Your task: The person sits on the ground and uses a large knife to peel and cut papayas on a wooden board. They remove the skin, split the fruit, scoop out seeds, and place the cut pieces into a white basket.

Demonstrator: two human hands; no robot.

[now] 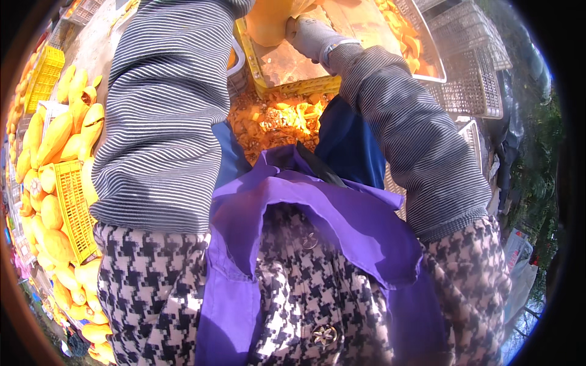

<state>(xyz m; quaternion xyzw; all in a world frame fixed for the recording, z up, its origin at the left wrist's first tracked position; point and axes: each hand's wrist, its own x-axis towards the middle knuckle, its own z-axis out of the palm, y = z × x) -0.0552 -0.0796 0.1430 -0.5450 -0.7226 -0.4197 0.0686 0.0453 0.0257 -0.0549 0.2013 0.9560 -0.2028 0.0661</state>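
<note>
At the top edge, a large smooth orange squash sits over a wooden board resting on a yellow crate. My right hand, in a pale grey glove, touches the squash's right side with its fingers curled closed. Whether it grips the squash itself or a small tool is hidden. My left arm, in a striped sleeve, reaches up past the top edge, so my left hand lies outside the picture. Below the board, between my knees, lies a heap of orange peelings and scraps.
A white-rimmed crate of orange pieces stands right of the board, with grey crates beyond. Left, many peeled squashes are piled around a yellow basket. Another grey basket is near my left arm.
</note>
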